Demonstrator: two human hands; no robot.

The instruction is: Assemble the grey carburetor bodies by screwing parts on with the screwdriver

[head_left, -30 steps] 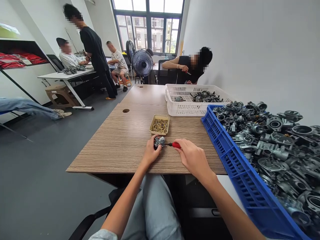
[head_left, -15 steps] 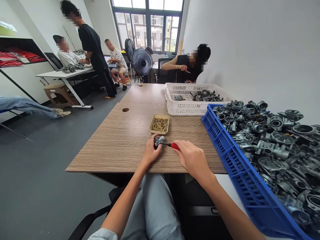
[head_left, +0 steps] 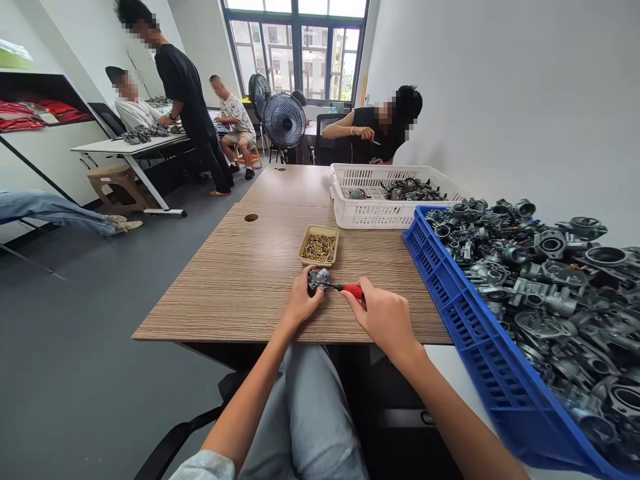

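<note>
The small metal part [head_left: 318,279] sat on the table [head_left: 240,280] just below the tray of brass screws [head_left: 319,247]. Your left hand [head_left: 300,303] gripped it; your right hand [head_left: 383,317] clasped the red-handled screwdriver [head_left: 346,289], tip against it.

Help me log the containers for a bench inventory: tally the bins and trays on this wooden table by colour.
Blue crate heaped with grey metal parts: 1
White basket with a few metal parts: 1
Tan tray of brass screws: 1
Total: 3
</note>
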